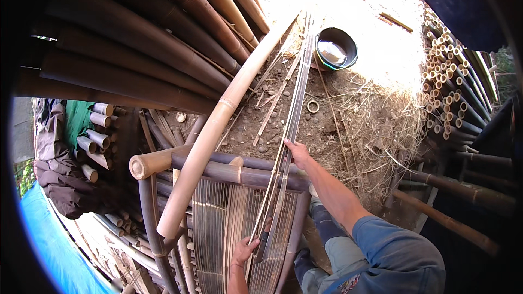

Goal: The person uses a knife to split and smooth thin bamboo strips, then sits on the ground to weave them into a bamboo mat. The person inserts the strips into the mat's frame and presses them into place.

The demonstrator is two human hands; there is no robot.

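A bundle of long, thin bamboo strips (298, 95) runs away from me across the bench's front rail to the bright ground. My right hand (297, 154) is closed round the strips just beyond the rail, arm stretched forward. Nearer to me, my left hand (244, 251) pinches the near end of a pale strip (261, 213). Close beside its fingertips is a dark, narrow piece (262, 246), perhaps a blade or a strip's end; I cannot tell which. Below the strips is a slatted bamboo panel (211, 234), framed by dark bamboo rails (256, 178).
A thick pale bamboo pole (218, 120) leans across the rail at left. Dark poles (136, 68) fan out beyond it. A black bucket (352, 59) stands ahead, near a bamboo ring (312, 106). Stacked bamboo tubes (447, 76) and straw (381, 114) lie to the right.
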